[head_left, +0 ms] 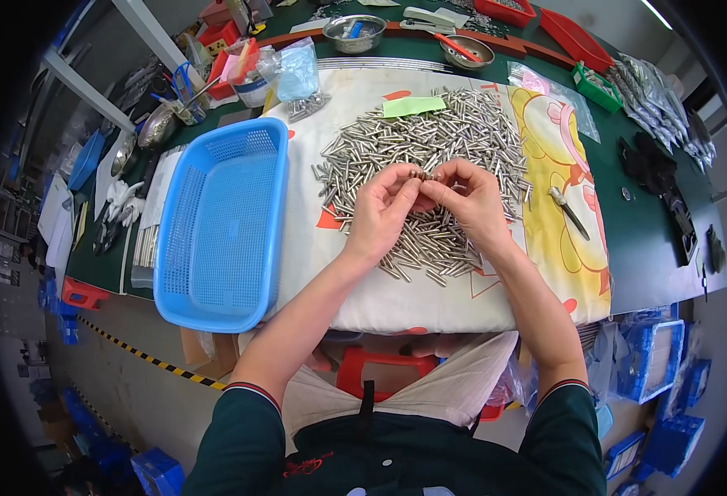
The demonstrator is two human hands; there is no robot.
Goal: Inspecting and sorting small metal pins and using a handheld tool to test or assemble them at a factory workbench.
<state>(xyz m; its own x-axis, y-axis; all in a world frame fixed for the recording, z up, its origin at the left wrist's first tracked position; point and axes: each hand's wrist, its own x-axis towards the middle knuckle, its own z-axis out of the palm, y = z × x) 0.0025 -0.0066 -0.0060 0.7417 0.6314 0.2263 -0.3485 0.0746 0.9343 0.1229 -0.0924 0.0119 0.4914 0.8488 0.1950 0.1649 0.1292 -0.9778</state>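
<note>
Both hands, left hand (380,211) and right hand (468,202), pinch one small part (420,174) above pin pile (430,136); blue basket (219,219) left of pile.

Wore dark green short-sleeved shirt; each sleeve (244,413) ended in cuff with thin red and white stripes. Small red mark sat on chest, left of middle. Pale beige trousers (438,388) covered lap, black strap hanging down over them at centre. Forearms bare, left hand (377,217) and right hand (469,201) ungloved, no rings or watch seen.
</note>
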